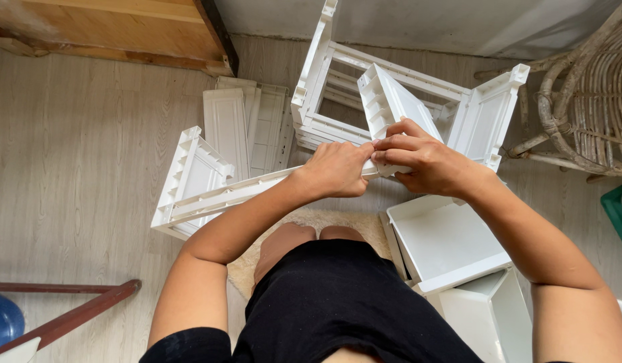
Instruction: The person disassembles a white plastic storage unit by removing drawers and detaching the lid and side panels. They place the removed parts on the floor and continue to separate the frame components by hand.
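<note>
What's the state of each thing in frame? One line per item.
left hand: closed, pinching the panel edge
right hand: closed, gripping the white slotted panel
white slotted panel: held tilted, not seated in the frame
white plastic frame: partly assembled, lying on the floor
flat white panels: loose, stacked on the floor
white drawers: out of the frame, empty, by the right knee
wicker chair: standing at right, untouched

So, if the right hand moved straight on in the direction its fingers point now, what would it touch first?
The right hand points toward the left hand, and their fingertips already meet at the lower edge of the white plastic side panel. It would press into the left hand's fingers first; depth seems equal.
</note>
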